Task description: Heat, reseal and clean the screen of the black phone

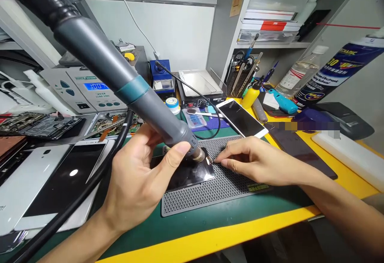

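Observation:
My left hand (144, 175) is wrapped round the grey handle of a hot air gun (105, 59), whose metal nozzle points down at a black phone (192, 175). The phone lies on a grey honeycomb mat (192, 203), partly hidden behind my left hand and the gun. At the phone's right end my right hand (249, 159) is closed in a pinch, thumb against forefinger. A small shiny piece shows by those fingertips, close to the nozzle; I cannot make out what they hold.
A hot air station (87, 91) with a lit display stands at back left. White phones (243, 118) lie at left and right. A black hose (120, 135) crosses the left side. A spray can (339, 69), bottle (300, 71) and tool holder (240, 79) stand at right.

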`<state>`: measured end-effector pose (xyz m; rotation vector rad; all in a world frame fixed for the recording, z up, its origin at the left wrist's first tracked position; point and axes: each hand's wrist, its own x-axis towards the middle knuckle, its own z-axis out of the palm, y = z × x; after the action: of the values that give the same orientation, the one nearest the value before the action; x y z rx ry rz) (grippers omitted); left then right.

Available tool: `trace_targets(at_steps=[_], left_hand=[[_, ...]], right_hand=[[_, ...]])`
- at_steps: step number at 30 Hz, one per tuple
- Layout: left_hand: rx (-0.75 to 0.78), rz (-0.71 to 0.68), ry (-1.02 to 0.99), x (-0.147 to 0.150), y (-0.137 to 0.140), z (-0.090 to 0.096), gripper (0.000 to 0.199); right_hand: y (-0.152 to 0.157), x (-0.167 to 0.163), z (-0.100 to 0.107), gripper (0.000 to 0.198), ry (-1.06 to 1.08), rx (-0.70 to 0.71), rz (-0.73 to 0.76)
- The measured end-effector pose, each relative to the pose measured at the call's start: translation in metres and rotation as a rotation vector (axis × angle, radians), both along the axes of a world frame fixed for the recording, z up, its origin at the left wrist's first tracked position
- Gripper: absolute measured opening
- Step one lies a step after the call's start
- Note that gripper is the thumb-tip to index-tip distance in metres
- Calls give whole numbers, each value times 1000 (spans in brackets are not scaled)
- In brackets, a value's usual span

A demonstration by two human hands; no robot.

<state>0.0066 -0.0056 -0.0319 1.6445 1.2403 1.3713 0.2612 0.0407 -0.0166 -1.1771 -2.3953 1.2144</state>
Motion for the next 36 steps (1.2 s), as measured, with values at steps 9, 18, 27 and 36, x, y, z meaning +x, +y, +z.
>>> trace_targets(at_steps=[9,18,27,36], left_hand=[[31,4,74,4,-1,1,27],[12,-31,19,7,-3,-1,27],[-10,-40,-30,7,-2,-5,33],[4,-33,-19,9,-3,-5,32]], right_hand=[[1,0,-4,20,4,54,25],[2,-1,-5,21,9,92,42],[1,0,-3,22,6,88,50],[2,0,-5,20,7,103,36]])
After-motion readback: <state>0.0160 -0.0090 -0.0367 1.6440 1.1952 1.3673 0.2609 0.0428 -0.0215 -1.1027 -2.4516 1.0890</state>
